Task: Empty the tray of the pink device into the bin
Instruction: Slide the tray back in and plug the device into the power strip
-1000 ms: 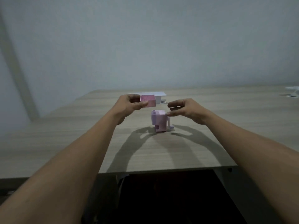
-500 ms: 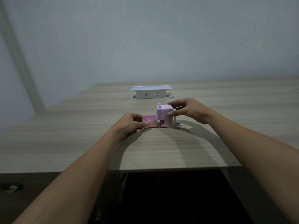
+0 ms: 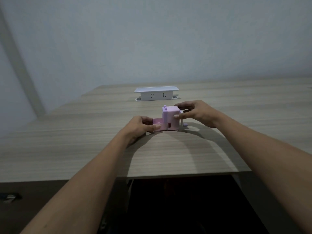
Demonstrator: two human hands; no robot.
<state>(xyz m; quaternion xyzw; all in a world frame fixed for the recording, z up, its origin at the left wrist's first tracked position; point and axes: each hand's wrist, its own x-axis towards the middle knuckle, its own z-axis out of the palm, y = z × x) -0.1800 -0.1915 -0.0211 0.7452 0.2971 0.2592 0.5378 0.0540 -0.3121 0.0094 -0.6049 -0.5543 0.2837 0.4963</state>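
White socket box [image 3: 156,94] sits on the desk [image 3: 84,141] at 12 o'clock from the pink device [image 3: 170,118], well apart, w/ nothing between. Device stands upright mid-desk, crank at its 3 o'clock side. Tray [image 3: 157,125] sticks partway out at its 9 o'clock side, resting on desk. Left hand [image 3: 141,126]: fingers closed on tray, thumb on near wall. Right hand [image 3: 196,113]: fingers pinch device body, thumb on near face.
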